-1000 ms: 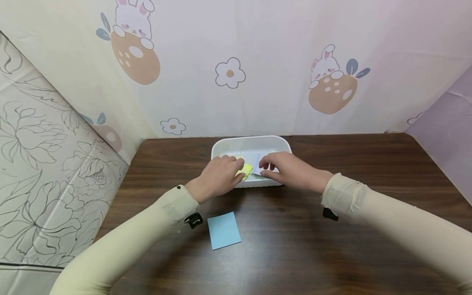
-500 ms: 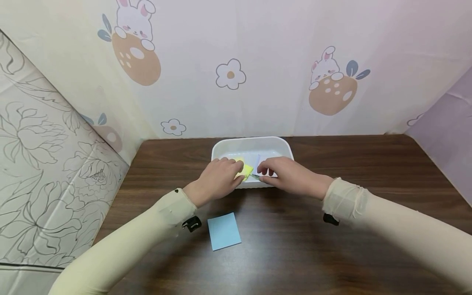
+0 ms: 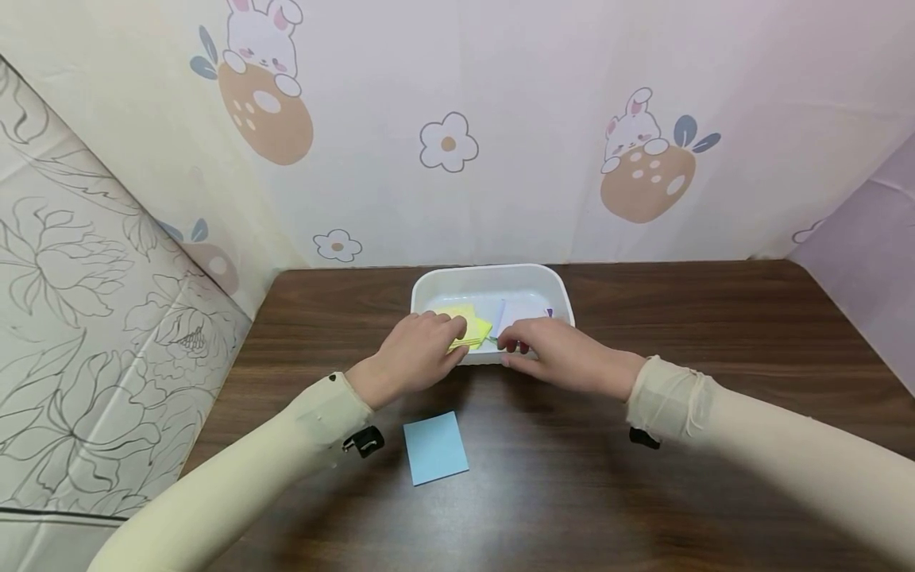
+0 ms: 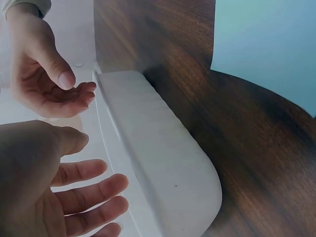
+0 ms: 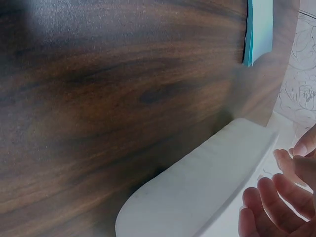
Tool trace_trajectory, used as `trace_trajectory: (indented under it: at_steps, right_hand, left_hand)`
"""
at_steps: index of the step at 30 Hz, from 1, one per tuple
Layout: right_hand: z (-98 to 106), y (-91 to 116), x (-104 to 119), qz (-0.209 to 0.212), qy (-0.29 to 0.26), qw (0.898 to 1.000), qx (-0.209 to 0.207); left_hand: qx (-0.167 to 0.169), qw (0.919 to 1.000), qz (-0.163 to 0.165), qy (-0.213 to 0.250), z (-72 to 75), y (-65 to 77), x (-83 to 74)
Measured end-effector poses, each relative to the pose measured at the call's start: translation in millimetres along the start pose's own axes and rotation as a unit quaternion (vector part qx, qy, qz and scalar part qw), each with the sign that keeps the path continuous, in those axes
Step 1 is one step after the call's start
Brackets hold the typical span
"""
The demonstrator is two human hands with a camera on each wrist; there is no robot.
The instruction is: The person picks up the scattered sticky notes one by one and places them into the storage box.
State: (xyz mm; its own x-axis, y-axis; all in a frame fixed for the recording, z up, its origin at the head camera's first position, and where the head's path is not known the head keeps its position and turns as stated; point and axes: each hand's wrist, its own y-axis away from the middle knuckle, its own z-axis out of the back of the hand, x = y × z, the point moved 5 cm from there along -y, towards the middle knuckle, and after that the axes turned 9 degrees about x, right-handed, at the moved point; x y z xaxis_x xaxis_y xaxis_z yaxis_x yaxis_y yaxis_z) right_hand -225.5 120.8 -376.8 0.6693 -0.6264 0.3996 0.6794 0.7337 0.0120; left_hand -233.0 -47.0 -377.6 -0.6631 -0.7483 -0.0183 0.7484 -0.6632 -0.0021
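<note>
A white plastic tray stands at the back of the table. Over its front left part hovers my left hand, beside a stack of yellow sticky notes; in the left wrist view its fingers are spread and grip nothing. My right hand is over the tray's front right rim, its fingers loosely bent, with nothing visible in its grasp. Near its fingertips lies a thin greenish thing, too small to name. Pale lavender paper lies behind that hand, partly covered.
A light blue sticky-note pad lies on the dark wooden table in front of the tray. A printed curtain hangs behind the table, and a floral sheet hangs at the left.
My left hand has drawn slightly left and down, uncovering more of the yellow sticky notes. The right hand has come a little nearer to me, showing a purple spot in the tray.
</note>
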Motion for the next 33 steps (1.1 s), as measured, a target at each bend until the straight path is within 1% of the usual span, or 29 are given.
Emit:
trace_trajectory:
  at_steps: [7, 18, 24, 28, 33]
  right_hand:
    - [-4, 0, 4, 0.012, 0.001, 1.000, 0.006]
    - [-14, 0, 11, 0.017, -0.001, 1.000, 0.024]
    - [-20, 1, 11, 0.015, -0.006, 0.999, 0.036]
    - [-28, 1, 9, 0.017, -0.001, 0.999, 0.046]
    - [-37, 1, 7, 0.025, 0.010, 0.999, 0.046]
  left_hand:
    - [-0.016, 0.9998, -0.011, 0.007, -0.5, 3.5, -3.0]
    - [-0.005, 0.9998, -0.018, 0.005, -4.1, 12.1, -12.5]
    - [0.013, 0.9996, -0.023, 0.015, -10.9, 17.0, -17.5]
    - [0.025, 0.9994, -0.025, 0.002, -18.0, 19.8, -19.8]
    - [0.035, 0.9985, -0.041, -0.005, -27.2, 24.2, -23.4]
